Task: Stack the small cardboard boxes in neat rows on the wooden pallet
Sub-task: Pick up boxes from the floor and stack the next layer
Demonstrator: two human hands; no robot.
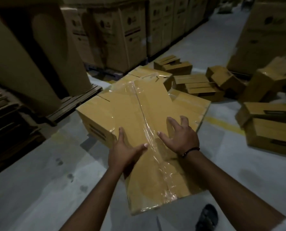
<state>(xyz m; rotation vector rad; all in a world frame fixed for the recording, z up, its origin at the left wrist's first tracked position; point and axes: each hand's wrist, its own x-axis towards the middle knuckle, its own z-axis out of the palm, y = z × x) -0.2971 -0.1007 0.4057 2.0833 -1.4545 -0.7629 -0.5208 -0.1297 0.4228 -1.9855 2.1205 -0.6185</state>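
A dark sandal [206,217] on the person's foot shows at the bottom edge, on the pale grey concrete floor [38,189], just below the near end of the long tan cardboard box sealed with clear tape down its seam [149,164]. This box is the one in hand. The left hand [122,152] clamps its left edge, thumb on top and fingers wrapped under, so that grip is closed on the box. The right hand [180,135], with a dark beaded bracelet at the wrist, lies spread on the top face, fingers apart and pressing down rather than closed around anything — likely steadying the box while the left hand lifts or slides it.

Just beyond both hands the box's far end overlaps a taped tan box lying crosswise [102,112], with another taped box [149,74] behind that; whether the held box rests on them or is raised clear, I cannot tell.

Ahead and to the left of the left hand a wooden pallet [75,102] shows its slats under a tall brown carton [30,55] — little bare wood is visible there, so room may be tight.

Beyond and to the right of the right hand, small cardboard boxes [205,87] lie scattered and tilted on the floor, more of them close by at the right [270,127]. They crowd any path to that side.
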